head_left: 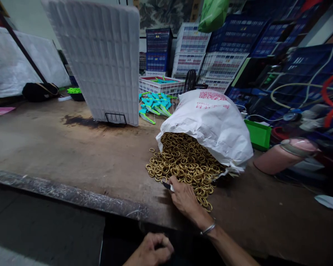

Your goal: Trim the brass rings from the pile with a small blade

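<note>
My right hand (183, 195) reaches over the table at the front edge of a heap of brass-coloured rings (185, 162). Its fingers are closed round a small dark-tipped tool (166, 185), blade-like, with a white part beside the fingertips; the exact kind is unclear. The rings spill from the mouth of a white woven sack (211, 122) lying on its side, with red print on top. My left hand (155, 249) is low, in front of the table edge, with curled fingers; whatever may be inside them is hidden.
A tall white padded panel (108, 62) stands on the wooden table (58, 155), left of the sack. Turquoise and green plastic pieces (155, 103) lie behind. Stacked crates (191, 48) line the back. At the right are a green tray (256, 135) and a pink cylinder (283, 157).
</note>
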